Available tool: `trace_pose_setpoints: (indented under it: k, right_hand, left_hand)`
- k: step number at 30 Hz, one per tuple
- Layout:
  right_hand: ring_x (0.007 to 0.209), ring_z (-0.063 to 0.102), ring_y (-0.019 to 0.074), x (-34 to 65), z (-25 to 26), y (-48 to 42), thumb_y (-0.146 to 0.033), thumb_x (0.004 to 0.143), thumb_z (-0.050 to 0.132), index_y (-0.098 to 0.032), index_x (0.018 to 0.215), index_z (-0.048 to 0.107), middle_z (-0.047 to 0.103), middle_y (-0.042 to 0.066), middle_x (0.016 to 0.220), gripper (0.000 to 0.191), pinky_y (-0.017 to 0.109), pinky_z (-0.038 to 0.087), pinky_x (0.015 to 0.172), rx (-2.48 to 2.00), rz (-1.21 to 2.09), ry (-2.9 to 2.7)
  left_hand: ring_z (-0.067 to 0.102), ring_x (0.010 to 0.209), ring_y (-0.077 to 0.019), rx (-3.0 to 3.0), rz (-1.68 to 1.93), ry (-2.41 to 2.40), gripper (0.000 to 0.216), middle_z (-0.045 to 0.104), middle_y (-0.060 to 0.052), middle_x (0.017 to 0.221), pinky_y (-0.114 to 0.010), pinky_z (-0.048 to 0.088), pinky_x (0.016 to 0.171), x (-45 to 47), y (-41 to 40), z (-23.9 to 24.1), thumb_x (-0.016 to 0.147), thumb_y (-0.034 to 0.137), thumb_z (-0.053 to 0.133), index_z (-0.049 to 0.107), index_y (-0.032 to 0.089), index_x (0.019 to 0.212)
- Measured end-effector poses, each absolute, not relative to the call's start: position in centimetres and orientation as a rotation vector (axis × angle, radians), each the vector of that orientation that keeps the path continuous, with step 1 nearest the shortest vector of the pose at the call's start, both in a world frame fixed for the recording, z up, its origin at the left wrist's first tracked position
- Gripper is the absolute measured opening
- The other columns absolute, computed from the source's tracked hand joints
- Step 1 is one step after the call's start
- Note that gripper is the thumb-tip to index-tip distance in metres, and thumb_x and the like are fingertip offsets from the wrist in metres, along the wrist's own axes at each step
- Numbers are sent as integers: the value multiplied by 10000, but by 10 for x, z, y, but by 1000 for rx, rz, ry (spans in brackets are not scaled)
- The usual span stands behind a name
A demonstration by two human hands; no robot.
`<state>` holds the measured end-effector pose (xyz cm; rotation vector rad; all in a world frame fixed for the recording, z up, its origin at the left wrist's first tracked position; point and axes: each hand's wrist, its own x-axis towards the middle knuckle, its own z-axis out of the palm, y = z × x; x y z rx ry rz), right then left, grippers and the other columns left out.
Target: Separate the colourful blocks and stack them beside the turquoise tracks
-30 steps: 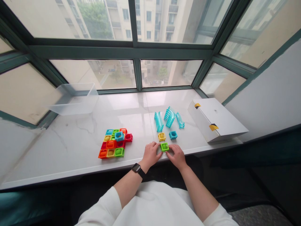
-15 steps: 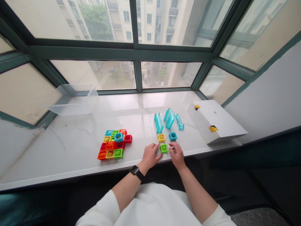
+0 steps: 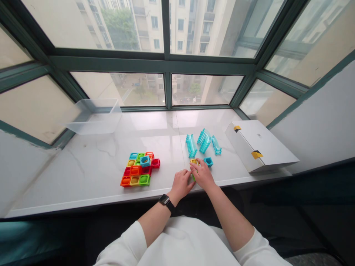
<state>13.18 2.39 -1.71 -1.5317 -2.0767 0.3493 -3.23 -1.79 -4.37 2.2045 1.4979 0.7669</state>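
Green block (image 3: 193,178) mostly hidden by right hand (image 3: 203,176).

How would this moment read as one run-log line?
left hand: at green block | right hand: at yellow block | nearby: blue block, turquoise track pieces

Your work surface is a white, grey-veined ledge (image 3: 91,166). On it you have: at left, a clear bin (image 3: 95,127) and a cluster of coloured blocks (image 3: 135,170); at right, a white box (image 3: 267,142); between them, turquoise ribbed pieces (image 3: 204,140), a blue block (image 3: 208,162) and, partly covered, a yellow block (image 3: 193,160) and a green block (image 3: 193,177)
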Motion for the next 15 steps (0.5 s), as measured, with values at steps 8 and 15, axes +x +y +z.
trace_pose_setpoints:
  k: [8,15]
  right_hand:
    - [1332,550,325,132,-20,24,-422,1062,498,-269,1304,765,535,146,1474,391,512,460,1168,-1545,352,-2081]
    - [1338,549,321,131,-17,24,-414,1059,499,-266,1313,761,530,145,1482,394,494,460,1166,-1561,350,-2095]
  left_hand:
    - [637,1006,-250,2214,774,1513,321,670,-62,1047,-384,468,853,-32,-18,-42,885,334,749,645,227,1169]
    - [639,1008,-252,2220,780,1518,324,672,-62,1054,-388,478,861,-31,-18,-45,881,329,754,642,225,1166]
